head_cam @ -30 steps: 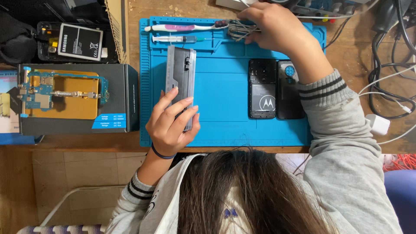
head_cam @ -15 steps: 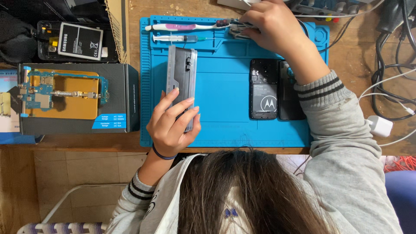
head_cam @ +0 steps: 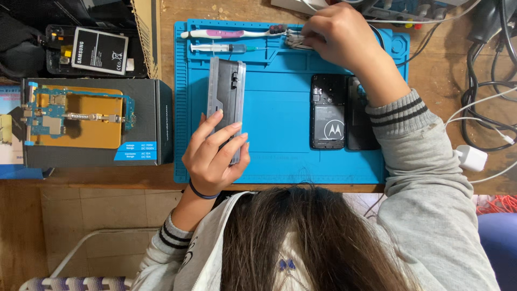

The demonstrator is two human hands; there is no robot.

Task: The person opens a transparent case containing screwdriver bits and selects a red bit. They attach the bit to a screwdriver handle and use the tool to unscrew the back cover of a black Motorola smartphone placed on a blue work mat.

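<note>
My left hand (head_cam: 215,156) grips the near end of a slim grey case (head_cam: 226,86), which stands on its edge on the blue work mat (head_cam: 280,124). My right hand (head_cam: 344,37) reaches to the mat's far tray and its fingertips pinch a bundle of thin metal tools (head_cam: 293,39). An opened black phone (head_cam: 327,110) lies on the mat below that hand, with its dark back cover (head_cam: 360,116) beside it, partly under my grey sleeve.
A toothbrush (head_cam: 231,33) and a syringe (head_cam: 221,48) lie in the mat's far tray. At left, a black box (head_cam: 156,118) carries a circuit board in a holder (head_cam: 75,116); a phone battery (head_cam: 99,51) lies behind. Cables and a white charger (head_cam: 471,158) are at right.
My right hand's fingers have shifted slightly on the metal tools at the far tray. My left hand and the grey case have stayed put.
</note>
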